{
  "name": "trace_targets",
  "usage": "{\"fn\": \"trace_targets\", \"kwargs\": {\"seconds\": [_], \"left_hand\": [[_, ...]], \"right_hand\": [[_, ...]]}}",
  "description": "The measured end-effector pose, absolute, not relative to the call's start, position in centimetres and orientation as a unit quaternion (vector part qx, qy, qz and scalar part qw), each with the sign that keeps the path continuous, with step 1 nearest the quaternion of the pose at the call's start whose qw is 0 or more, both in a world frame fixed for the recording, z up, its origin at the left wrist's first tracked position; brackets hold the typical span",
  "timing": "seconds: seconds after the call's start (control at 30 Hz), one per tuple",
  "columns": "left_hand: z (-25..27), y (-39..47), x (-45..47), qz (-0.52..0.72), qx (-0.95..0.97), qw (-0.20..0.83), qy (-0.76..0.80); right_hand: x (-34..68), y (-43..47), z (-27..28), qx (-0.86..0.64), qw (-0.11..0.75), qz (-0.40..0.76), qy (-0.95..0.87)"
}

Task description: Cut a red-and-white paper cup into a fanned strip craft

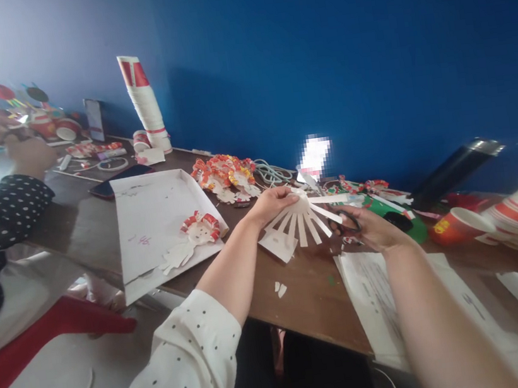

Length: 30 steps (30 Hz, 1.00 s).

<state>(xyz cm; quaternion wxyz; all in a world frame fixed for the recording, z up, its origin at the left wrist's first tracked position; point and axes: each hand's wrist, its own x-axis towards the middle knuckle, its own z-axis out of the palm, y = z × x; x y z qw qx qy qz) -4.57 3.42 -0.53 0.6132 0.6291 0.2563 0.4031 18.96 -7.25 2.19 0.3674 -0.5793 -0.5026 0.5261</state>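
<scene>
My left hand pinches a white paper cup cut into strips, which fan out over the brown table. In my right hand are scissors with dark handles, held beside the strips on the right. Whether the blades touch a strip I cannot tell. A white paper piece lies beneath the fan, and small paper scraps lie nearer the table's front edge. To the left, a paper figure with a red-and-white curled ring rests on a white box lid.
Several curled paper figures are heaped behind my left hand. A tall cup stack stands by the wall. At right are papers, a black bottle and red cups. Another person's hands work at far left.
</scene>
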Motion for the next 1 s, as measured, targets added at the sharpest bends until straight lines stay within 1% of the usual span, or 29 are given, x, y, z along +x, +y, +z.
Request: {"fn": "trace_targets", "kwargs": {"seconds": [0.17,0.4,0.5,0.67,0.87,1.0], "left_hand": [[-0.5,3.4,-4.6,0.384,0.648,0.604,0.260],[-0.1,3.0,-4.6,0.338,0.686,0.587,0.266],[0.1,2.8,-4.7,0.325,0.702,0.575,0.267],[0.2,2.8,-4.7,0.304,0.740,0.524,0.294],[0.0,2.8,-4.6,0.320,0.729,0.539,0.274],[0.1,2.7,-4.6,0.305,0.737,0.534,0.281]], "right_hand": [[19.3,-7.7,2.3,-0.596,0.336,0.535,-0.495],[18.3,-8.1,2.7,-0.563,0.308,0.605,-0.470],[18.1,-8.0,2.6,-0.586,0.308,0.593,-0.458],[18.0,-8.3,2.8,-0.604,0.318,0.558,-0.472],[17.6,-8.3,2.8,-0.598,0.314,0.548,-0.494],[17.6,-8.4,2.8,-0.606,0.316,0.541,-0.491]]}}
